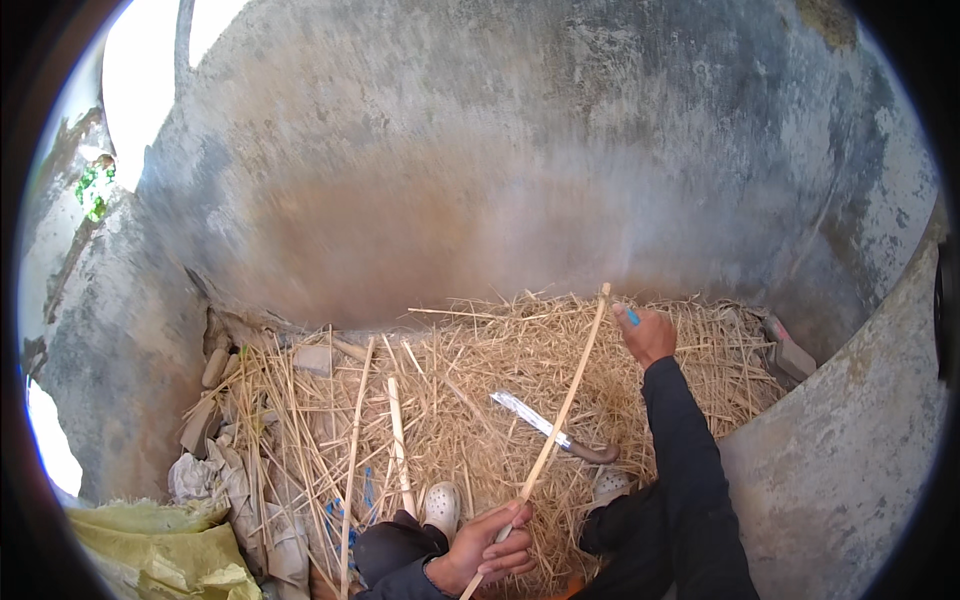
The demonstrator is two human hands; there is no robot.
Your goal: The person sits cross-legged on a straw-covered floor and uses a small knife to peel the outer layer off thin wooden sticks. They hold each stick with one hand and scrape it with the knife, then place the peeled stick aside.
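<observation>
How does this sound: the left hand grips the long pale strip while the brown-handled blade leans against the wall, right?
Not quite: in the head view, the brown-handled blade lies on the straw, not against the wall. The left hand does grip the long pale strip.

Pale tan along strip (570, 408); bright blue on small object (632, 317). Silvery white on blade (522, 408), brown on handle (595, 454). Golden over straw (500, 350). Mottled grey, rusty-brown patches across wall (500, 130). Black on sleeve (690, 450). Olive-yellow on sack (160, 550).
</observation>
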